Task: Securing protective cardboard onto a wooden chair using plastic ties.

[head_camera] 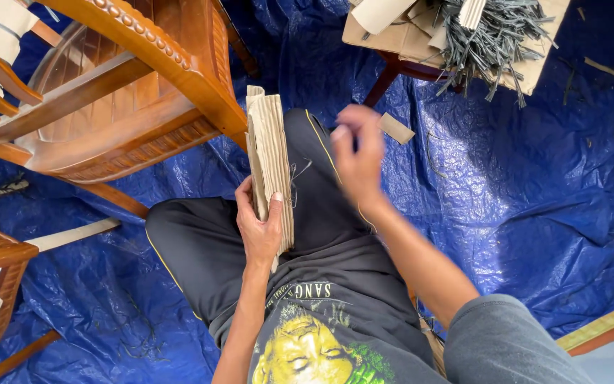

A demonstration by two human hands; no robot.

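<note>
Plainly, the left hand (261, 227) grasps one stack of corrugated cardboard strips (271, 167), while the blurred right hand (358, 153), just beside it, has an unclear grip.

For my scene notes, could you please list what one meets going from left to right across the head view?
Wooden chair → left hand holding a stack of corrugated cardboard strips → right hand, blurred → pile of grey sticks → blue tarpaulin.
</note>
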